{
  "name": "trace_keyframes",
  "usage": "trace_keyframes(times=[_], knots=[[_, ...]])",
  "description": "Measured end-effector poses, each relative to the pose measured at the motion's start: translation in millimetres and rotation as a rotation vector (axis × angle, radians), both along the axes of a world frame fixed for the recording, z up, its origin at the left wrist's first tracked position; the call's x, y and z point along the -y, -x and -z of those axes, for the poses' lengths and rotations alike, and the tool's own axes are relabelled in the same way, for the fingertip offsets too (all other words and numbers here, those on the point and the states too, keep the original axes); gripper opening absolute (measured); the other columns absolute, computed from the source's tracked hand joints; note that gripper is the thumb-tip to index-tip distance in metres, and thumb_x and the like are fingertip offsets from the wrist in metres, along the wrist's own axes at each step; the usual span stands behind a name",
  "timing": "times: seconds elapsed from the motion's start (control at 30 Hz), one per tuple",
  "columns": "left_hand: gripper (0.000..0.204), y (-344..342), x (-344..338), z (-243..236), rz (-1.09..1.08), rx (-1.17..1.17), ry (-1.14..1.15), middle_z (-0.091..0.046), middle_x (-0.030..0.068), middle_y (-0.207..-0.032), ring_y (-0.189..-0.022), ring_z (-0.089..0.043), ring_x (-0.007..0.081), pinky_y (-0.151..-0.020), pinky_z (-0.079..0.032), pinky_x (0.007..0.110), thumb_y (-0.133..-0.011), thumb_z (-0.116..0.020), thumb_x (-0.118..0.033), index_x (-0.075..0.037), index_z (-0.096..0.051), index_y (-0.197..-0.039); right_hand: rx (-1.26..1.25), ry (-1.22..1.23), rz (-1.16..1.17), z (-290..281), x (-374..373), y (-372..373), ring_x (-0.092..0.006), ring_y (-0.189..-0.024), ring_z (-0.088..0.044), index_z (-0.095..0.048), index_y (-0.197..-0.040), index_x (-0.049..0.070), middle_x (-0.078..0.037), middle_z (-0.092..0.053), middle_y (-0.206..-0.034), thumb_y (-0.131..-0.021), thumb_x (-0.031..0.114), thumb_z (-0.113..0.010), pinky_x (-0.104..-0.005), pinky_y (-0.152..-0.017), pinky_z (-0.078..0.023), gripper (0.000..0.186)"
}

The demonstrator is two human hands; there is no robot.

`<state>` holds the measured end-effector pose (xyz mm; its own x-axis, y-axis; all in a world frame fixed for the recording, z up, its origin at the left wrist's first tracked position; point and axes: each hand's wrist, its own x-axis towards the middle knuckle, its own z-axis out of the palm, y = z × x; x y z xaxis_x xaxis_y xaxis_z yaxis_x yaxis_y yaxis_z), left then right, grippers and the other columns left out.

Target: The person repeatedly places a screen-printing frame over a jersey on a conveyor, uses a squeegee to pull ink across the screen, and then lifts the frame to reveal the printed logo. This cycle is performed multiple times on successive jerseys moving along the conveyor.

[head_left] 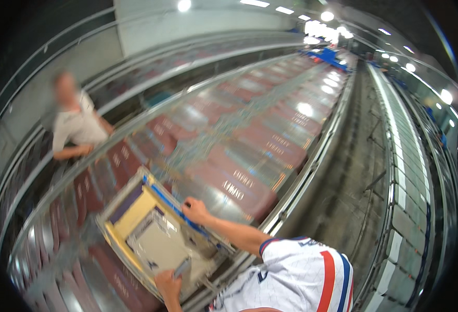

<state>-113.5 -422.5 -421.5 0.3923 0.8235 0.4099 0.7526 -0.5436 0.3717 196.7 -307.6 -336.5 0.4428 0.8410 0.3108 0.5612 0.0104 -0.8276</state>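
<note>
A screen-printing frame [135,241] with yellow and blue tape and a beige mesh centre lies tilted across the long printing table. My left hand [167,283] is closed round a grey squeegee-like tool [182,268] at the frame's lower edge. My right hand [192,210] grips the frame's blue-taped right side, fingers curled over it. Under and around the frame, maroon fabric panels [249,190] with light printing lie in long rows on the table.
A co-worker [78,125] in a light shirt stands across the table's left rail [112,140]. A concrete aisle [353,156] runs along the right, beside another long rack with pale panels [400,208]. Blue equipment [325,54] stands at the far end.
</note>
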Motion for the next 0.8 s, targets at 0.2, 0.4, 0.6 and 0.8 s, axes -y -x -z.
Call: trace_keyframes(times=[0.2,0.4,0.6,0.8], knots=[[0.016,204,86,-84,-0.028,-0.246,0.091,-0.070,0.0058,-0.088,-0.092,-0.062,0.0299,-0.086,-0.042,0.045,-0.073,-0.077,-0.022,-0.011,-0.072,-0.085,-0.319,-0.052,0.111,64,108,199,-0.0408,-0.092,-0.071,-0.071,-0.103,0.003,-0.023,-0.072,-0.095,-0.090,0.024,-0.065,-0.0451,-0.082,-0.055,0.025],[0.016,248,116,-90,-0.111,-0.335,0.198,-0.070,0.0033,-0.087,-0.091,-0.063,0.0278,-0.088,-0.042,0.043,-0.070,-0.075,-0.016,-0.013,-0.073,-0.085,-0.286,0.092,0.157,76,151,249,-0.0356,-0.081,-0.070,-0.070,-0.098,0.002,-0.018,-0.072,-0.082,-0.088,0.024,-0.067,-0.0429,-0.076,-0.053,0.024],[0.016,163,85,-3,-0.034,-0.145,0.141,-0.071,0.0049,-0.087,-0.090,-0.064,0.0292,-0.088,-0.043,0.044,-0.069,-0.076,-0.019,-0.014,-0.074,-0.085,-0.111,0.048,0.151,100,122,152,-0.0337,-0.073,-0.068,-0.068,-0.099,0.005,-0.015,-0.070,-0.081,-0.090,0.026,-0.066,-0.0428,-0.072,-0.053,0.023],[0.010,138,85,15,0.040,-0.139,0.173,-0.070,0.0049,-0.086,-0.089,-0.064,0.0275,-0.088,-0.042,0.045,-0.072,-0.074,-0.021,-0.015,-0.073,-0.080,-0.011,0.041,0.159,127,135,127,-0.0312,-0.071,-0.068,-0.066,-0.101,0.006,-0.015,-0.070,-0.082,-0.091,0.026,-0.066,-0.0426,-0.068,-0.052,0.022]])
